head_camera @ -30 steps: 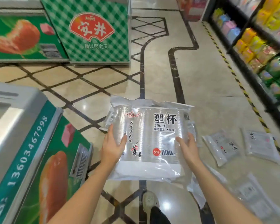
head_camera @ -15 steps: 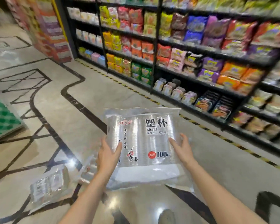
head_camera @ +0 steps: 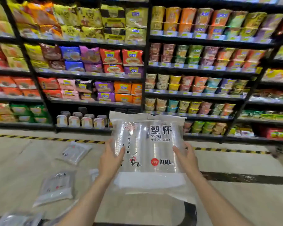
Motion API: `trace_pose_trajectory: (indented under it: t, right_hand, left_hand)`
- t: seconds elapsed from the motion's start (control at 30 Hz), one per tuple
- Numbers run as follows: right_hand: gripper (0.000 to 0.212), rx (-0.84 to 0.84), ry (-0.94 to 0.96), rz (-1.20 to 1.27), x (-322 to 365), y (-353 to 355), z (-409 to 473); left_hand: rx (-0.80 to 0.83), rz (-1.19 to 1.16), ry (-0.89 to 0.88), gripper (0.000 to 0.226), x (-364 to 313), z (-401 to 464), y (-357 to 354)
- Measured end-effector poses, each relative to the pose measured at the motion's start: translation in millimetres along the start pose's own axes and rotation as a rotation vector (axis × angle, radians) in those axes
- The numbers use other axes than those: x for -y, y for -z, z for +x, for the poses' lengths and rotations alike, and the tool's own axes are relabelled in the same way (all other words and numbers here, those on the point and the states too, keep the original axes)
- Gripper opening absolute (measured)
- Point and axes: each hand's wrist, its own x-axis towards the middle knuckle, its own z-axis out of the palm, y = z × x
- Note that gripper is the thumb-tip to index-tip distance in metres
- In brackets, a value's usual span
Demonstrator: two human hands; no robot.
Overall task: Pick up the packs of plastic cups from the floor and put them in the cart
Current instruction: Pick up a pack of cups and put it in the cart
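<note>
Two bare hands hold a clear pack of plastic cups (head_camera: 147,149) up in front of a shop shelf.

The pack is a see-through bag with stacked clear cups showing inside in upright columns, a crimped top edge, black Chinese lettering, a small red flower drawing, a red round badge beside "100", and a white band across its lower part. It is held off the floor, upright and facing the camera. The left hand (head_camera: 110,160) grips its left edge, thumb on the front, other fingers hidden behind. The right hand (head_camera: 185,158) grips the right edge the same way. Other packs (head_camera: 76,151) lie flat on the pale floor (head_camera: 235,201) to the left. Behind stands a dark shelf (head_camera: 145,69) of colourful noodle packets and cups.
</note>
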Motion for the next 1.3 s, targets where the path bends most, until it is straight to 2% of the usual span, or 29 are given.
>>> trace_pose_trajectory:
  t: [0.4, 0.83, 1.03, 1.3]
  right_hand:
    - [0.062, -0.365, -0.026, 0.083, -2.0, 180.8, 165.2]
    - [0.061, -0.787, 0.023, 0.129, -10.6, 344.5, 321.8]
    - [0.058, -0.988, -0.004, 0.13, -10.4, 419.0, 394.5]
    - [0.048, -1.136, -0.036, 0.208, -49.7, 519.6, 481.5]
  left_hand:
    - [0.185, -0.028, -0.348, 0.063, -189.3, 118.8, -206.8]
    - [0.435, -0.206, -0.629, 0.062, -381.8, 216.6, -443.0]
    - [0.526, -0.261, -0.681, 0.058, -473.3, 251.7, -548.3]
    - [0.658, -0.342, -0.738, 0.061, -567.2, 261.7, -693.5]
